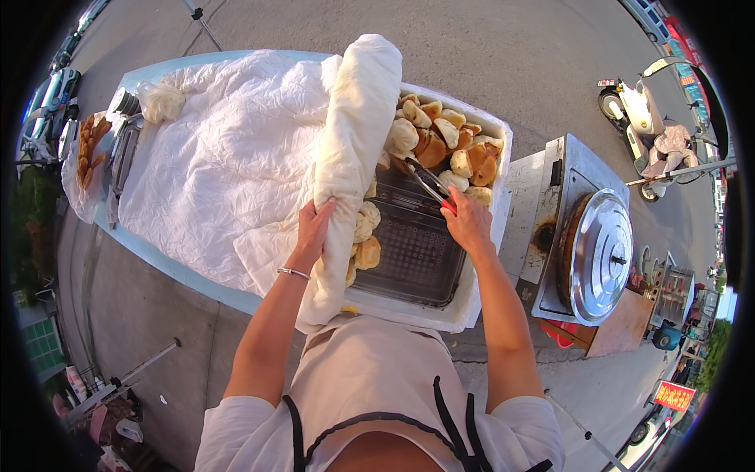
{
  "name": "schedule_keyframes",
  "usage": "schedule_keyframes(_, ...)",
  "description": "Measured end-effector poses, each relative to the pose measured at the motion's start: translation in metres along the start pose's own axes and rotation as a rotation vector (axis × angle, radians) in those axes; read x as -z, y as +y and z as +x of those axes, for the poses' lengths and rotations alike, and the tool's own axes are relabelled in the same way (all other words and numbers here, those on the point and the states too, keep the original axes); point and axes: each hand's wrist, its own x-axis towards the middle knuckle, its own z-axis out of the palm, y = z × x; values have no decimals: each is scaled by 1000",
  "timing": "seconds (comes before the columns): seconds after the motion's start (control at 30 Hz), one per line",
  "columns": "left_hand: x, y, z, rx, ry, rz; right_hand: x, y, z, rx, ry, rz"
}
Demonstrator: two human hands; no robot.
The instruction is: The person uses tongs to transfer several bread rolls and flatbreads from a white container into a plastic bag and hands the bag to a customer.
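Observation:
My right hand (467,217) grips red-handled metal tongs (429,180), whose tips reach in among browned filled buns (430,150) heaped at the far end of a white foam box (492,236). Inside the box, a dark perforated tray (413,248) shows bare in its middle and near part. My left hand (315,227) holds the edge of a thick cream cloth quilt (360,118), rolled back across the box's left side. A few more buns (367,252) peek out from under that roll. Whether the tongs pinch a bun cannot be made out.
To the left, a white cloth (236,147) covers much of the light-blue table (177,259). Twisted fried dough sticks (91,147) lie in a plastic bag at its end. A metal stove with a round lidded pan (601,259) stands on the right. A scooter (643,124) is parked beyond.

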Motion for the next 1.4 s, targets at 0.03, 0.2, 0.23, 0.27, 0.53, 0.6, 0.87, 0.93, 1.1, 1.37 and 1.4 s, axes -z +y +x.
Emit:
schedule_keyframes(0.03,0,1,0,2,3,2,2,-2,-1,17,-3,-11)
schedule_keyframes(0.2,0,2,1,7,-4,25,1,3,-9,154,-55,-114)
schedule_keyframes(0.23,0,2,2,13,-9,31,2,6,-12,153,-80,-139)
schedule_keyframes(0.27,1,2,2,18,-15,37,3,8,-15,153,-106,-164)
schedule_keyframes(0.53,0,11,-1,-13,2,-55,8,6,-11,150,27,-50)
schedule_keyframes(0.6,3,18,-2,-34,4,-75,8,1,-4,106,19,-83)
schedule_keyframes(0.87,21,50,1,-100,3,-156,6,-2,-8,177,-75,-37)
schedule_keyframes(0.93,25,59,2,-124,-9,-154,5,-4,-13,134,-161,-46)
schedule_keyframes(1.1,30,65,4,-124,18,-141,-4,2,-27,161,-198,0)
schedule_keyframes(1.37,24,52,3,-82,36,-112,-9,2,-56,95,-211,238)
schedule_keyframes(1.4,21,46,2,-70,35,-106,-11,-3,-60,88,-220,266)
